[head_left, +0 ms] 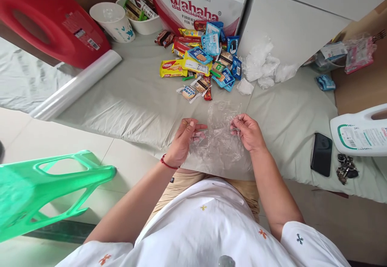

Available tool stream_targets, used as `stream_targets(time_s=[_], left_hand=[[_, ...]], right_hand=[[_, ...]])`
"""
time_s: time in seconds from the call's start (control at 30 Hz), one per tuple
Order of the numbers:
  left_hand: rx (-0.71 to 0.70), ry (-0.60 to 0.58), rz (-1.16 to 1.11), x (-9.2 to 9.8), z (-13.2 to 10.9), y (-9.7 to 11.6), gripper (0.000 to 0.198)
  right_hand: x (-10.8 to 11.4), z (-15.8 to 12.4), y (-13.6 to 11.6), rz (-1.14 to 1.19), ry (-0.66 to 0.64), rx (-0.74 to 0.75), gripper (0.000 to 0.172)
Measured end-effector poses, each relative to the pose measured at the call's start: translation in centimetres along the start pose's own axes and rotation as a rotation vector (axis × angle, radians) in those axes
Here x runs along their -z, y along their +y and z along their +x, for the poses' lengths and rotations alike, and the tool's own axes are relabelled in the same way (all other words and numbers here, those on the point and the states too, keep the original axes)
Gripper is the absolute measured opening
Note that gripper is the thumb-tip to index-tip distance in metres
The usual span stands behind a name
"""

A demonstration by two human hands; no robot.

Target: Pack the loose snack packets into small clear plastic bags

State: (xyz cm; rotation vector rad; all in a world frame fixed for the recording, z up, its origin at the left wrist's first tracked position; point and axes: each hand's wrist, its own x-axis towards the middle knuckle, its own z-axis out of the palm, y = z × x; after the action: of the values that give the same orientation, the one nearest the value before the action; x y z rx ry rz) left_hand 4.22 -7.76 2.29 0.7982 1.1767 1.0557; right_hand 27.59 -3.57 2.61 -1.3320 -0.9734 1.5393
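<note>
A crumpled sheet of clear plastic film (222, 142) stretches between my two hands, above the edge of the cloth-covered surface near my lap. My left hand (184, 138), with a red cord on its wrist, pinches the film's left side between thumb and fingers. On the other side, my right hand (246, 132) grips the film with its fingers closed. Just beyond my hands lies a pile of wrapped snacks (199, 63) in yellow, red and blue packets. Bunched clear plastic (263, 65) sits to the right of the pile.
A film roll (78, 83) lies at left by a red jug (57, 21). Behind are a paper cup (113, 21), a white bowl (146, 26) and a Wahaha carton (196, 1). At right are a phone (321, 154), keys (346, 168) and a white bottle (359, 132). A green stool (45, 186) stands lower left.
</note>
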Motion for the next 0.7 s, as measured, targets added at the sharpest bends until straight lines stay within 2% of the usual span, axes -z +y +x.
stream_targets(time_s=[0.13,0.23,0.33,0.4,0.53,0.63,0.7], left_hand=[[-0.028,-0.067,0.204,-1.3,0.4,0.6,0.062],[-0.016,-0.150,0.407,-1.9,0.6,0.5,0.047],[-0.023,-0.162,0.403,-1.3,0.5,0.1,0.045],[-0.049,-0.062,0.328,-0.4,0.4,-0.4,0.043],[-0.058,0.212,0.243,1.9,0.1,-0.9,0.038],[-0.006,0.317,0.314,3.5,-0.4,-1.0,0.035],[0.001,0.363,0.440,4.7,-0.9,-0.8,0.030]], right_hand=[[-0.6,-0.3,-0.2,-0.037,0.021,0.043,0.048],[-0.3,-0.2,-0.2,-0.075,0.080,0.058,0.046],[0.8,0.1,0.0,-0.104,0.184,0.063,0.044],[1.8,0.3,0.3,-0.118,0.251,0.056,0.043],[3.4,0.5,0.9,-0.124,0.336,0.049,0.045],[3.9,0.4,1.2,-0.139,0.365,0.040,0.044],[3.9,0.3,1.4,-0.160,0.368,0.037,0.042]])
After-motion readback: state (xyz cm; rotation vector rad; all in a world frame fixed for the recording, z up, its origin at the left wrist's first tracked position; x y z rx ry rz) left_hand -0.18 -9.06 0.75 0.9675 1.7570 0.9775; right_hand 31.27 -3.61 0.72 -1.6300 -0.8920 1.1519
